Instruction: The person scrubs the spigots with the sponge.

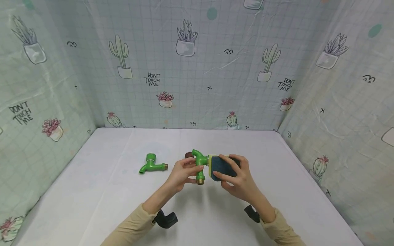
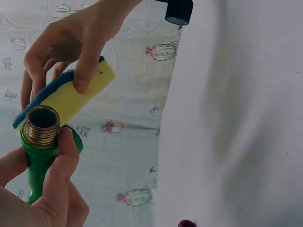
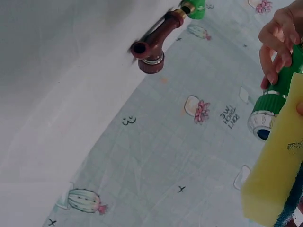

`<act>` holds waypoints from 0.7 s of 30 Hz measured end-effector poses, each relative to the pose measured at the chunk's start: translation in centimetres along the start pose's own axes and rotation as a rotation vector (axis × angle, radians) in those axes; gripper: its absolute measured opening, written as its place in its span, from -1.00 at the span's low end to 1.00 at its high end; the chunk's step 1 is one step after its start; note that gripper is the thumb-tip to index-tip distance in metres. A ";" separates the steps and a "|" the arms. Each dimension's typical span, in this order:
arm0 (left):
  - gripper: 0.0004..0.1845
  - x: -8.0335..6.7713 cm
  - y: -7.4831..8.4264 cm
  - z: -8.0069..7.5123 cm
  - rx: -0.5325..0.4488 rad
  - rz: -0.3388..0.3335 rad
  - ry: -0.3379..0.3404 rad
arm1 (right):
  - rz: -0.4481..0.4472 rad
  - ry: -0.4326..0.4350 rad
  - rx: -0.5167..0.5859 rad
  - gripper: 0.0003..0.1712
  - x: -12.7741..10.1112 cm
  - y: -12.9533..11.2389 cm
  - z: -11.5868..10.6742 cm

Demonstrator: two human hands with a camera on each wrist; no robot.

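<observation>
My left hand (image 1: 197, 173) grips a green plastic tap (image 1: 199, 161) above the white table (image 1: 107, 191), its brass threaded end (image 2: 41, 126) pointing toward me. My right hand (image 1: 220, 166) pinches a sponge (image 1: 229, 167) with a dark blue scouring face and a yellow body (image 2: 75, 97), pressed against the tap's right side. In the right wrist view the sponge (image 3: 277, 165) lies against the tap's green knob (image 3: 269, 109), with the left hand's fingers (image 3: 279, 42) around the tap above it.
A second green tap (image 1: 152, 165) lies on the table left of my hands. A brown tap (image 3: 154, 43) lies just behind the held one. Cactus-print cloth walls (image 1: 197, 75) close in the table at the back and both sides.
</observation>
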State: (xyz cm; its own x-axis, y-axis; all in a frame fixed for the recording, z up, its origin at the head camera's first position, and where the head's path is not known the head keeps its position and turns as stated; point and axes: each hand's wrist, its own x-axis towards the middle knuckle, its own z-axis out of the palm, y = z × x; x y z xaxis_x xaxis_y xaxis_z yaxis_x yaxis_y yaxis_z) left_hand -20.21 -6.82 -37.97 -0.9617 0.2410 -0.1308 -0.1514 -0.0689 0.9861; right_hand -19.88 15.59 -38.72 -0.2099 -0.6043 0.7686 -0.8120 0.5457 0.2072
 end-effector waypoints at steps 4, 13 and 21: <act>-0.54 -0.1 0.0 0.0 0.063 0.032 -0.038 | 0.078 -0.047 0.058 -0.67 0.5 0.4 -0.3; -0.53 -0.3 -0.1 -0.1 0.129 0.020 -0.042 | 0.199 -0.106 0.090 -0.58 1.9 1.1 -0.1; -0.54 -0.4 0.0 0.0 0.084 0.030 -0.002 | 0.163 -0.122 0.066 -0.48 1.6 0.4 0.0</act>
State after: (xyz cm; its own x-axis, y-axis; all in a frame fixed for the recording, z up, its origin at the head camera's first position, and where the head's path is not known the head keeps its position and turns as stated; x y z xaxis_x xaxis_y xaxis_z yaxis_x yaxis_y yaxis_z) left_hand -19.85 -6.93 -37.93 -0.9650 0.2424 -0.1004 -0.1022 0.0053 0.9947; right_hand -20.54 14.83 -37.39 -0.4026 -0.5791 0.7089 -0.7947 0.6055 0.0432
